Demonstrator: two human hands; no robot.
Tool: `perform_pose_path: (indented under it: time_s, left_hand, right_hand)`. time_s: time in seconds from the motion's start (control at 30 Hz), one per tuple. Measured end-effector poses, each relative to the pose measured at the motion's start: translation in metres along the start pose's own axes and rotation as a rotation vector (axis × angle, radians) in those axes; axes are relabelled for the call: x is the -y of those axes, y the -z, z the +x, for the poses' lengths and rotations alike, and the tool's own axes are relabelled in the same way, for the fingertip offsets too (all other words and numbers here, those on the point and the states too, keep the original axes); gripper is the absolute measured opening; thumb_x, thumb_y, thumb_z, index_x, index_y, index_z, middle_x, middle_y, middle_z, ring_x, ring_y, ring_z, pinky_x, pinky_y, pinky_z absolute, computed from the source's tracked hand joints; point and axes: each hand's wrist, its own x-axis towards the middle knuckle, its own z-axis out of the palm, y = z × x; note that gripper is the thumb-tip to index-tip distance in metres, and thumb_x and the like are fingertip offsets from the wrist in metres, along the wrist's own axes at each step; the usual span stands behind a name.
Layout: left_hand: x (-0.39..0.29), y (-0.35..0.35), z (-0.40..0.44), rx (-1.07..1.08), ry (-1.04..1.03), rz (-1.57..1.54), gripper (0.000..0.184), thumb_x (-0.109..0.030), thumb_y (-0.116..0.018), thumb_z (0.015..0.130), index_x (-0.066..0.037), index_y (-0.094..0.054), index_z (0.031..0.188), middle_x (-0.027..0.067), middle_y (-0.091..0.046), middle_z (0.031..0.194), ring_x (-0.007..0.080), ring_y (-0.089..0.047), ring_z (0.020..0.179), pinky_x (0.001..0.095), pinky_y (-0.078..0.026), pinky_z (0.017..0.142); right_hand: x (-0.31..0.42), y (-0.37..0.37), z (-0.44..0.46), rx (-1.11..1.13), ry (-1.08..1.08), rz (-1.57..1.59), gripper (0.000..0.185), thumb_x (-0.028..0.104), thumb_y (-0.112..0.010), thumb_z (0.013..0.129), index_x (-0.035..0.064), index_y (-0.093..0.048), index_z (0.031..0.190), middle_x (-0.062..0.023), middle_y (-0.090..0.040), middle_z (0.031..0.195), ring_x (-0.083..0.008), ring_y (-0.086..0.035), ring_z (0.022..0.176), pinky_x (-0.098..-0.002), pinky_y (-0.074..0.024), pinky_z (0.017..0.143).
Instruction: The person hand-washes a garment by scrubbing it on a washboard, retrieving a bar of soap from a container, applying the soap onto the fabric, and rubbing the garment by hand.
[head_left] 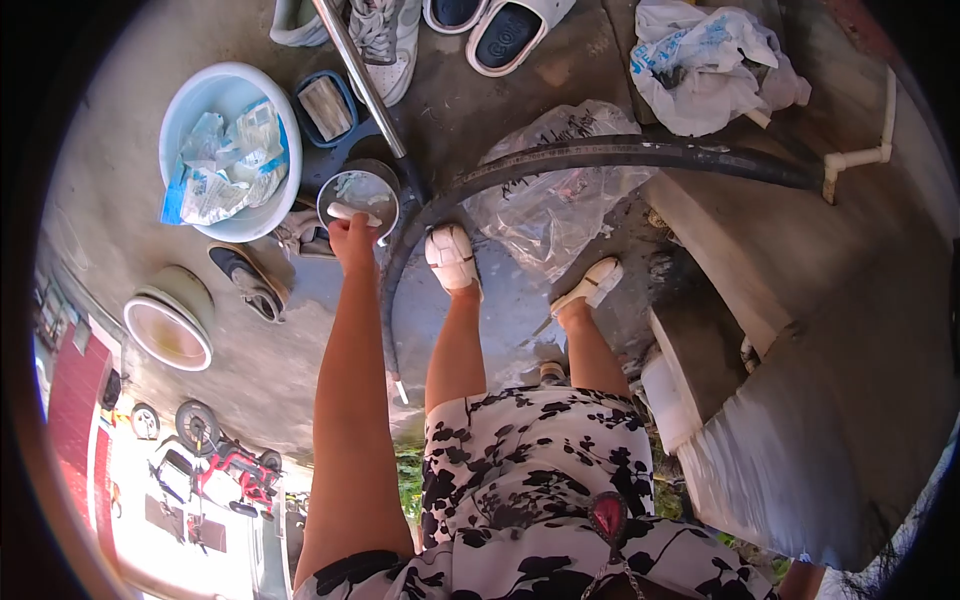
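My left hand (352,243) reaches down to a round grey pail (392,180) on the concrete floor. Its fingers are closed on a small white elongated piece (350,214) held over the pail's opening; I cannot tell its exact kind. Pale whitish bits lie inside the pail. Close by to the left stands a light blue basin (178,130) with crumpled blue-and-white plastic packaging (240,165) in it. A dark blue tub (310,88) with a pale block inside sits just behind the pail. My right hand is out of view; only a sliver of that arm shows at the lower right.
A thick black hose (600,152) arcs past the pail and over a clear plastic bag (540,215). A metal pole (362,80) slants behind. Shoes (385,40) and clogs (510,35) lie at the back. Stacked tubs (170,325) stand left, concrete steps (730,250) right.
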Motion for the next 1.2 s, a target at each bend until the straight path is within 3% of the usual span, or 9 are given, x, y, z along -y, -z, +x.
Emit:
perform_pose_path:
  time_s: [0.2,0.4,0.57,0.73,0.87,1.0,1.07,1.2]
  left_hand:
    - [-0.084,-0.006,-0.141,0.29,-0.142,-0.145,0.032,-0.012,-0.062,0.083,-0.004,-0.051,0.112,0.0113,-0.066,0.101,0.0178,-0.065,0.084,0.0279,-0.053,0.066]
    - [-0.139,-0.037,-0.24,0.706,-0.182,-0.184,0.034,-0.012,-0.058,0.086,-0.002,-0.053,0.118,0.0121,-0.066,0.104,0.0204,-0.066,0.09,0.0306,-0.054,0.075]
    - [-0.172,-0.056,-0.32,0.863,-0.168,-0.169,0.039,-0.01,-0.058,0.082,0.0,-0.051,0.119,0.0143,-0.066,0.1,0.0232,-0.067,0.088,0.0336,-0.053,0.08]
    - [-0.204,-0.057,-0.408,0.954,-0.186,-0.182,0.055,-0.012,-0.055,0.081,-0.003,-0.043,0.133,0.015,-0.066,0.097,0.0253,-0.066,0.086,0.0359,-0.053,0.077]
    - [-0.245,-0.056,-0.478,1.087,-0.29,-0.205,0.071,-0.017,-0.055,0.08,-0.008,-0.032,0.147,0.0148,-0.065,0.096,0.0244,-0.066,0.082,0.0357,-0.053,0.071]
    - [-0.284,-0.064,-0.567,1.181,-0.522,-0.251,0.076,-0.019,-0.059,0.077,-0.008,-0.032,0.146,0.0155,-0.063,0.1,0.0217,-0.063,0.073,0.0328,-0.052,0.065]
    - [-0.303,-0.076,-0.618,1.239,-0.602,-0.228,0.074,-0.019,-0.059,0.077,-0.005,-0.032,0.144,0.0165,-0.063,0.102,0.0204,-0.062,0.07,0.0312,-0.052,0.064]
    - [-0.318,-0.127,-0.711,1.354,-0.763,-0.155,0.067,-0.014,-0.057,0.079,-0.002,-0.033,0.141,0.0169,-0.062,0.105,0.0186,-0.061,0.071,0.028,-0.052,0.065]
  right_hand:
    - [0.008,-0.014,0.0,0.002,0.052,0.033,0.065,0.039,-0.052,0.099,-0.0102,-0.039,0.139,-0.0267,-0.048,0.136,-0.0363,-0.043,0.13,-0.0407,-0.0307,0.111]
    - [0.017,-0.03,-0.006,-0.024,0.099,0.108,0.065,0.039,-0.053,0.098,-0.0108,-0.04,0.138,-0.027,-0.049,0.136,-0.037,-0.044,0.13,-0.041,-0.0308,0.11]
    - [0.041,-0.044,-0.004,-0.039,0.181,0.171,0.065,0.038,-0.054,0.098,-0.0112,-0.04,0.138,-0.0273,-0.049,0.136,-0.0375,-0.044,0.13,-0.0413,-0.0309,0.11]
    - [0.089,-0.045,-0.008,-0.057,0.244,0.071,0.067,0.041,-0.055,0.097,-0.0097,-0.041,0.139,-0.0272,-0.047,0.139,-0.0351,-0.044,0.131,-0.039,-0.0307,0.11]
    - [0.106,-0.042,-0.012,-0.117,0.327,0.129,0.069,0.046,-0.061,0.091,-0.0088,-0.046,0.131,-0.0339,-0.048,0.131,-0.0475,-0.045,0.122,-0.0467,-0.0352,0.106]
    - [0.111,-0.041,-0.016,-0.168,0.292,0.139,0.073,0.049,-0.064,0.086,-0.0063,-0.047,0.131,-0.0358,-0.045,0.133,-0.0496,-0.042,0.126,-0.05,-0.0343,0.107]
    - [0.116,-0.031,-0.018,-0.176,0.267,0.141,0.069,0.044,-0.064,0.088,-0.0078,-0.047,0.131,-0.0359,-0.044,0.133,-0.0491,-0.043,0.124,-0.0489,-0.0339,0.107]
    - [0.113,-0.028,-0.02,-0.152,0.201,0.234,0.074,0.047,-0.065,0.083,-0.0048,-0.047,0.132,-0.034,-0.039,0.138,-0.0496,-0.037,0.13,-0.051,-0.032,0.109]
